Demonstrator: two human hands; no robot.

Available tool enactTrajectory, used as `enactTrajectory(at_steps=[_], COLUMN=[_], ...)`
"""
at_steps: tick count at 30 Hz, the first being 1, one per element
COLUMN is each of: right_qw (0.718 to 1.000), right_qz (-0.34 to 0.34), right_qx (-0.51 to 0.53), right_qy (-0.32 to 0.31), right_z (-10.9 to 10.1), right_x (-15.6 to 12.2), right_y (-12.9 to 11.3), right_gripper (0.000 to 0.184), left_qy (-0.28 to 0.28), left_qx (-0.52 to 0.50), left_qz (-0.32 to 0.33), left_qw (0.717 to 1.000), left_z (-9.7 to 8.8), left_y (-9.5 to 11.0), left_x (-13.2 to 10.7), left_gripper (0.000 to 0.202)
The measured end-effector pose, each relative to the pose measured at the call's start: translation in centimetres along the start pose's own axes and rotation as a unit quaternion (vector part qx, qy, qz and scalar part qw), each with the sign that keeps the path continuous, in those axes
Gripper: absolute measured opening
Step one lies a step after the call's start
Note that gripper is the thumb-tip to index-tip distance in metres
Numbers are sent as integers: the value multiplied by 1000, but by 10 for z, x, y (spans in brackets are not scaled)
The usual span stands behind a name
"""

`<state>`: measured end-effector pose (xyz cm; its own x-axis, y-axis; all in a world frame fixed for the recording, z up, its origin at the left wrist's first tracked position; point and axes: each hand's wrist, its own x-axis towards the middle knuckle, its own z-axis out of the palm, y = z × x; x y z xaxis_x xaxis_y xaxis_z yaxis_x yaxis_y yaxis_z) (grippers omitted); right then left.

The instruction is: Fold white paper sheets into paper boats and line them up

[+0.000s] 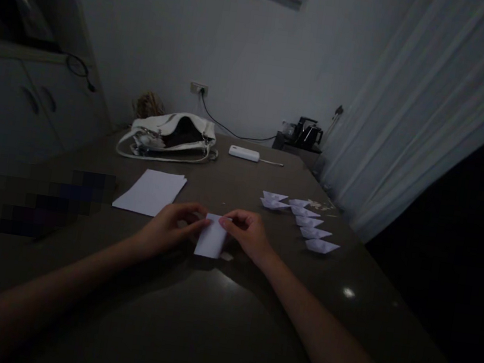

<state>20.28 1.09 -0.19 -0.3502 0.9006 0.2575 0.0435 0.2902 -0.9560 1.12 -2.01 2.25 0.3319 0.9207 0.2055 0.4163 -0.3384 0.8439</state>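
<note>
Between my two hands is a small folded sheet of white paper (pixel 212 241), held just over the dark table. My left hand (pixel 176 220) pinches its upper left edge between thumb and fingers. On the upper right edge, the thumb and fingers of my right hand (pixel 249 230) grip the same paper. A stack of white paper (pixel 150 191) lies flat beyond my left hand. To the right of my right hand stand several folded paper boats (pixel 316 233), most in a slanting row.
A white handbag (pixel 170 132) sits open at the table's far side. Right of it lies a white power bank (pixel 244 153) with a short cable. A black kettle (pixel 310 136) stands on a low stand behind the table. A sheer curtain (pixel 396 107) hangs along the right.
</note>
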Motion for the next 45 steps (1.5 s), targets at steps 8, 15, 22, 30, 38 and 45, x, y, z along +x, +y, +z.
enactTrajectory(at_steps=[8, 15, 22, 30, 38, 45], right_qw=[1000, 1000, 1000, 1000, 1000, 998], right_qz=[-9, -7, -2, -20, -11, 39], right_qx=[-15, -1, -7, -10, -4, 41], right_qy=[-1, 2, 7, 4, -11, 18], right_z=[1, 1, 2, 1, 3, 1], right_x=[-1, -1, -2, -1, -2, 1], right_y=[0, -1, -3, -1, -1, -6], right_gripper=[23, 22, 21, 21, 22, 25], left_qy=[-5, -3, -1, -15, -5, 26], left_qx=[-13, -6, -14, -7, 27, 22], left_qz=[-4, -1, -15, -12, 7, -3], left_qw=[1000, 1000, 1000, 1000, 1000, 999], left_z=[0, 0, 1, 1, -1, -5], left_y=[-2, 1, 0, 1, 5, 4], left_x=[0, -1, -1, 0, -1, -1], left_gripper=[36, 34, 35, 35, 36, 33])
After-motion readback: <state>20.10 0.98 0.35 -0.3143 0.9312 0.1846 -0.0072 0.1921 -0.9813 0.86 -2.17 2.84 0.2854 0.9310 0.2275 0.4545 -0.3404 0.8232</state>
